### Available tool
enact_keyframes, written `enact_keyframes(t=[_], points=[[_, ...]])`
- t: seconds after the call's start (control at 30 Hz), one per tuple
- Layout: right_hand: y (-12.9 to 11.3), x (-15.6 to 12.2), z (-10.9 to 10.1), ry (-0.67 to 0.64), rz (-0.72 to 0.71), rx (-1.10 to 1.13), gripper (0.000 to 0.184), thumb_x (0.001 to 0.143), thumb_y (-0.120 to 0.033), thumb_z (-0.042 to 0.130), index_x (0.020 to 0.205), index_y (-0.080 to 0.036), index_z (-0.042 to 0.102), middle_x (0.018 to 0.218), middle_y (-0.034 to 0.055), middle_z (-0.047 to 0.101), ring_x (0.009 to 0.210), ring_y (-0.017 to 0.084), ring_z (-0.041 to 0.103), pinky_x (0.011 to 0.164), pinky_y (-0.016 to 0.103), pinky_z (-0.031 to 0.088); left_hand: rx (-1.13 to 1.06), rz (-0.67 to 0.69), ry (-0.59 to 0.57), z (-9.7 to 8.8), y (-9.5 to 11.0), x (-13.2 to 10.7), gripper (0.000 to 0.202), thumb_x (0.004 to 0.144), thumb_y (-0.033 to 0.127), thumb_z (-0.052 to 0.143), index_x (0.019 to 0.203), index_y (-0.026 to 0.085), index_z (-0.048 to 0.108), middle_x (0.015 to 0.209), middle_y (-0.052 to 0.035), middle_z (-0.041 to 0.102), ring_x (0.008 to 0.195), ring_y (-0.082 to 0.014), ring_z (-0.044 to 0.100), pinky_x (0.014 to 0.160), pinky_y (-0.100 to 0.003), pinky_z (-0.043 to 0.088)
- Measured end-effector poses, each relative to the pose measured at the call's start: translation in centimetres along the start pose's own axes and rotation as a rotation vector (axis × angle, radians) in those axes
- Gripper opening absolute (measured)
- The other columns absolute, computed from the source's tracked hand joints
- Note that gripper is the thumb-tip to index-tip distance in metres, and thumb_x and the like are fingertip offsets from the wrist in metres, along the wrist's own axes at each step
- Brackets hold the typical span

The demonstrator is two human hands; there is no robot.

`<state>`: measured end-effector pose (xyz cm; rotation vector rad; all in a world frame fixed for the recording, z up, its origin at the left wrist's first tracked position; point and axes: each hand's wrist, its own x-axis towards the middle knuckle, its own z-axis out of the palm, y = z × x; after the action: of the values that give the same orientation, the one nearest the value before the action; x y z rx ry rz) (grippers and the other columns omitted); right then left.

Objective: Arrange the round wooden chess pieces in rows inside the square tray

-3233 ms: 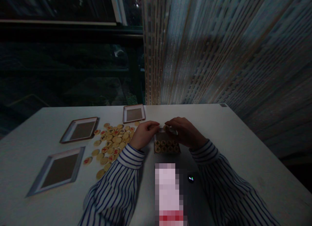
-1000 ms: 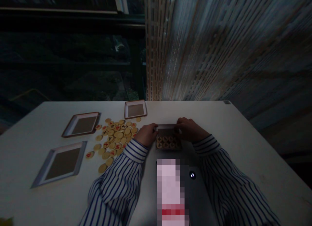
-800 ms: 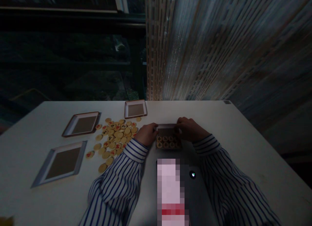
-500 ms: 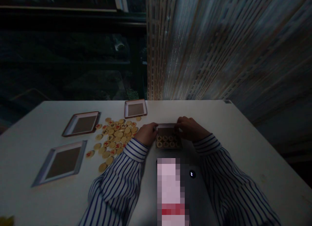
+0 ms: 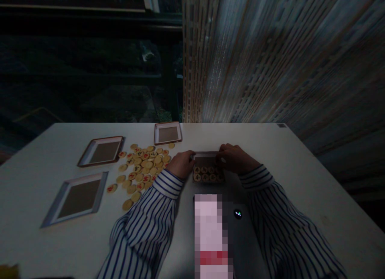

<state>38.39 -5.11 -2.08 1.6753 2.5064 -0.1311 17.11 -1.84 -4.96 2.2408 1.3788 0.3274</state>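
A small open box (image 5: pixel 205 153) lies before me with two rows of round wooden Chinese chess pieces (image 5: pixel 205 177) at its near end; the far part shows a bare brown bottom. My left hand (image 5: pixel 181 165) is closed on the left rim of this box, thumb and forefinger at its far corner. At the opposite rim my right hand (image 5: pixel 237 158) is closed with curled fingers, which cover part of the right side. Left of my left hand, many loose pieces (image 5: pixel 149 165) are spread in a heap, some face up with red or black characters. My left sleeve hides part of it.
Three more open trays stand around the heap: a brown-rimmed one (image 5: pixel 86 153), a grey-rimmed one (image 5: pixel 54 208) and a small one (image 5: pixel 180 136) at the back. A dark device (image 5: pixel 246 235) and a blurred-out screen (image 5: pixel 209 231) lie between my forearms. The white table (image 5: pixel 288 166) meets a curtain (image 5: pixel 228 62).
Both hands stay at the box in nearly the same pose. The view has shifted very slightly, and the small light on the dark device shows a different pattern.
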Motion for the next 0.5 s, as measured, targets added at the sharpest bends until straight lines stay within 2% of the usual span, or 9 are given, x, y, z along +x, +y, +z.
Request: enact_keyframes(t=[0.5], points=[[-0.03,0.04,0.07,-0.005,0.002,0.012,0.02,0.077,-0.03,0.054,0.091,-0.024,0.067,0.098,0.0084,0.057,0.092,0.021,0.051,0.072,0.031,0.035,-0.016,0.005,0.001,-0.06,0.17,-0.02,0.033,0.078,0.022,0.051,0.109,0.018,0.059,0.093,-0.007,0.068,0.086,-0.0172,0.062,0.078,-0.027,0.046]])
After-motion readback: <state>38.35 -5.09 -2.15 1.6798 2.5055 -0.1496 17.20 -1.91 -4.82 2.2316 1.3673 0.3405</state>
